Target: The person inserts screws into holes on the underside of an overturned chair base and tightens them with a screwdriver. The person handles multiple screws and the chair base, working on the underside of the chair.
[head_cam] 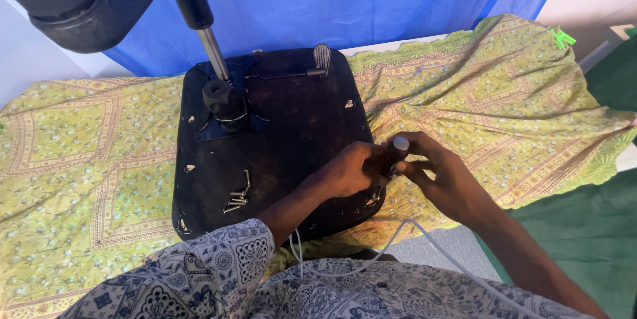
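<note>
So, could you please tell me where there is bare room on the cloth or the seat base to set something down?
Free: the yellow cloth left of the black seat base, and right of it beyond both hands. Crowded: the base's right front corner, where left hand and right hand meet, and around the loose screws.

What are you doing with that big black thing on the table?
A person has an upturned black chair seat lying on a yellow-green patterned cloth. Both hands are at its right edge: the left hand and the right hand grip a small dark tool with a pale round cap. A few loose screws lie on the seat. The metal post of the chair sticks up at the back, beside a lever.
</note>
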